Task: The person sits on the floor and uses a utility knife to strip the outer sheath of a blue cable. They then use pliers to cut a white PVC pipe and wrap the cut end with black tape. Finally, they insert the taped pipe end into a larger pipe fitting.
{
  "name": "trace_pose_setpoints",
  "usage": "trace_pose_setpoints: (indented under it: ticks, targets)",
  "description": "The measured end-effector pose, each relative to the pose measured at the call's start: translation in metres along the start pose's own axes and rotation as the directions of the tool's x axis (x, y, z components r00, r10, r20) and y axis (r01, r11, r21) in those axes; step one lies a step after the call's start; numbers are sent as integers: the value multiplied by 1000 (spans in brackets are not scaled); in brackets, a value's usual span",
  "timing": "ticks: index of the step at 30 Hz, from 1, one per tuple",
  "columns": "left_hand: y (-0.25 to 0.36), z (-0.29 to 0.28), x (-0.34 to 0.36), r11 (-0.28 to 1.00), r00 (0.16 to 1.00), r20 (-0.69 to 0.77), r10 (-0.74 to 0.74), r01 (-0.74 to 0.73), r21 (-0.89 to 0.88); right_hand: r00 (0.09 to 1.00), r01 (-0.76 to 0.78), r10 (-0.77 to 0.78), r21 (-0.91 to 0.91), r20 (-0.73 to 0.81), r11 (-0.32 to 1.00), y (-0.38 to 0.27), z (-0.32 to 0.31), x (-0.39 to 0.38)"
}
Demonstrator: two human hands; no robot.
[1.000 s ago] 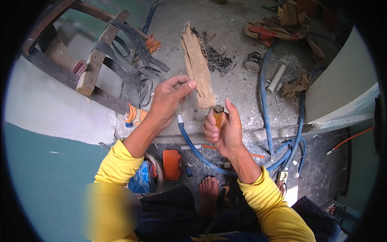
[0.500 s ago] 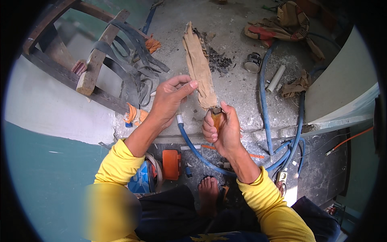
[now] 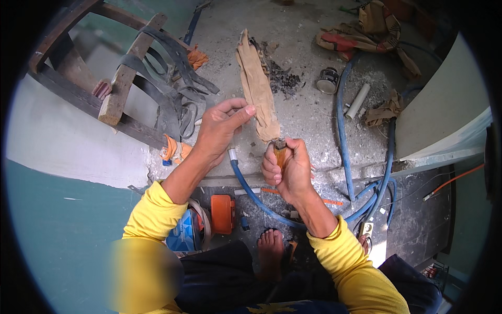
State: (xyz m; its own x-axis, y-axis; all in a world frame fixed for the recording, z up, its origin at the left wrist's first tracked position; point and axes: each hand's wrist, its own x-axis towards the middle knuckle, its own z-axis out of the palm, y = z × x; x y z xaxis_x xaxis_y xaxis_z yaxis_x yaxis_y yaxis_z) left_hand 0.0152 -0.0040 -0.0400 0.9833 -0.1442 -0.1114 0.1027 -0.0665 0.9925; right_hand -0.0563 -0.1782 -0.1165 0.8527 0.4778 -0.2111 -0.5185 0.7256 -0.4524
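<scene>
A long folded strip of brown paper (image 3: 257,86) is pinched between the thumb and fingers of my left hand (image 3: 222,125), near its lower part. It stretches away from me over the concrete floor. My right hand (image 3: 292,168) is closed round an amber see-through lighter (image 3: 280,153), its metal top facing the paper's near end. My thumb lies at the lighter's top. The top and the paper's edge are very close; whether they touch I cannot tell. No flame can be made out.
Black charred scraps (image 3: 284,81) lie beyond the paper. A blue hose (image 3: 342,112) loops at the right, by a can (image 3: 328,81) and a white pipe piece (image 3: 358,101). A wooden frame with grey straps (image 3: 125,86) stands left. An orange case (image 3: 223,214) sits by my foot.
My right thumb has shifted slightly at the lighter's top, showing more of the metal. The paper and my left hand have hardly moved.
</scene>
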Motion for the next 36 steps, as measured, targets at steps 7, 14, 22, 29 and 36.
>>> trace_pose_setpoints:
  ticks: [7,14,22,29,36]
  targets:
    - [-3,-2,1,1000,1000,19,8,-8,4,1000,-12,13,-27,28,1000,3,-10,3]
    - [-4,-2,1,1000,1000,19,-3,3,-4,1000,-21,21,14,-15,1000,0,-2,1]
    - [-2,-1,1,1000,1000,20,-8,9,-12,1000,10,-10,-16,23,1000,2,-12,4]
    - [-3,-2,0,1000,1000,18,-18,18,-3,1000,-3,3,-17,-18,1000,0,-3,1]
    - [-3,-2,1,1000,999,40,-24,24,-6,1000,17,-17,31,-2,999,4,-11,3]
